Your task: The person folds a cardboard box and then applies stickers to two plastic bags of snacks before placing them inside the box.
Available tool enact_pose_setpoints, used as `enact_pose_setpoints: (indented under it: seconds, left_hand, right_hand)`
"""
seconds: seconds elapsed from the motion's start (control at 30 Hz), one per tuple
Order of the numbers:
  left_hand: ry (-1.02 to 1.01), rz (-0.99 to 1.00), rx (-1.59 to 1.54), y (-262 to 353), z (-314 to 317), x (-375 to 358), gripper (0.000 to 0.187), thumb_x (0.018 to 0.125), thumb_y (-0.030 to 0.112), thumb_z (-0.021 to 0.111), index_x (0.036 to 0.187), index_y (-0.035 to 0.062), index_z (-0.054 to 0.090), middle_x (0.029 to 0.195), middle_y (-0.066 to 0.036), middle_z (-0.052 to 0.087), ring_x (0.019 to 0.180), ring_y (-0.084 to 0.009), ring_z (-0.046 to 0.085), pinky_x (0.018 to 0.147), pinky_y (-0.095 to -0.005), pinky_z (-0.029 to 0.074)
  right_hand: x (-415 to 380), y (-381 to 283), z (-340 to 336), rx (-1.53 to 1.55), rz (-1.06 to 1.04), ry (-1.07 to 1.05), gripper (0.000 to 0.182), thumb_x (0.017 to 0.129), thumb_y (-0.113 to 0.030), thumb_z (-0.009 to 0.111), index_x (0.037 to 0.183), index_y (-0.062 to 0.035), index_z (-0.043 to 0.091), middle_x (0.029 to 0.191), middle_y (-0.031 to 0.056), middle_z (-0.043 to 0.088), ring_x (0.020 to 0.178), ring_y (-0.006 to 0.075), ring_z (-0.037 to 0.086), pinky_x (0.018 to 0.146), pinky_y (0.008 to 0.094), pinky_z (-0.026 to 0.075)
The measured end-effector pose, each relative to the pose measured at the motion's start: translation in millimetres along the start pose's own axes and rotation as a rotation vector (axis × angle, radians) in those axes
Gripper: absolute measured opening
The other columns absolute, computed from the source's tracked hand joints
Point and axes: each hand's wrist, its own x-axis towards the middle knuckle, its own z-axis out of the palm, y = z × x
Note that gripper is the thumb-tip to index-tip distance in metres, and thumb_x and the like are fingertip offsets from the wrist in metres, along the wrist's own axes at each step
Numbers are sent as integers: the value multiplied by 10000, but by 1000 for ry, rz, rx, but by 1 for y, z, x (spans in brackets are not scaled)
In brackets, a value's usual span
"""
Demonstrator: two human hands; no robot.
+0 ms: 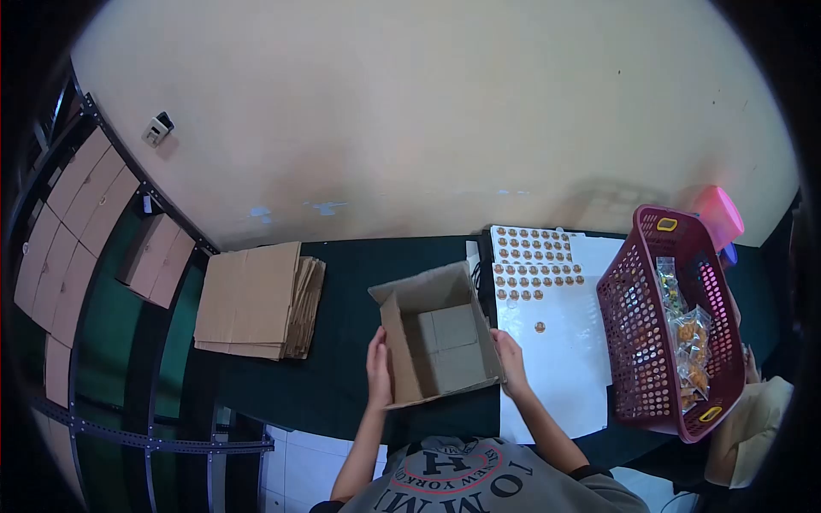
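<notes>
An open cardboard box [445, 342], empty inside, is held between my two hands above the dark green tabletop. My left hand [379, 369] presses against its left side, and my right hand [511, 363] grips the right side near the lower corner. To the right of the box lie white sheets [552, 368] with rows of round brown stickers [534, 280]. A stack of flattened cardboard [248, 299] rests to the left of the box.
A maroon plastic basket [633, 342] holding clear packets of snacks [691, 342] stands at the right, beside a pink container [718, 218]. Another person's arm [748, 436] shows at the far right. Metal shelving [171, 445] with closed boxes [85, 197] is on the left.
</notes>
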Motion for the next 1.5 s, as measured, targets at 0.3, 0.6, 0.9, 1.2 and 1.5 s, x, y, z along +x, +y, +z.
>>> enact_pose_setpoints:
  seconds: [0.3,0.6,0.9,1.2,1.5]
  left_hand:
    - [-211,-42,760,-64,-19,-45,837,783,486,542,1349,27,131,1413,-185,70,1301,-332,99,1046,-392,126]
    - [-223,-303,178,-24,-16,-19,700,696,133,532,1326,26,246,1268,-134,377,1148,-221,394,944,-311,330]
    - [18,-75,971,-41,-115,-8,443,746,94,547,1182,71,472,1045,-102,550,987,-234,510,862,-329,402]
    - [-64,-290,737,-83,-71,-31,387,848,348,492,1066,41,581,966,-188,609,930,-258,586,808,-294,435]
    - [-131,-57,912,-101,-90,-17,369,788,263,539,1053,7,558,880,-197,619,845,-316,605,723,-354,466]
  right_hand:
    - [-48,71,-41,-292,137,68,345,904,-356,429,938,-28,531,806,-5,503,754,59,460,662,201,384]
    - [-46,15,-47,-389,346,-197,635,825,-408,526,1250,17,321,1176,185,453,1074,233,462,868,348,395]
    - [-36,70,-134,-219,356,-78,446,807,-255,584,1108,51,461,1027,162,538,931,200,533,768,312,449]
    - [-35,115,-81,-905,-62,50,658,615,-366,738,1062,42,481,879,155,503,764,218,518,662,312,456]
    - [-36,119,-53,-1008,-115,-28,448,636,-122,633,1010,5,421,888,160,544,814,276,552,707,349,451]
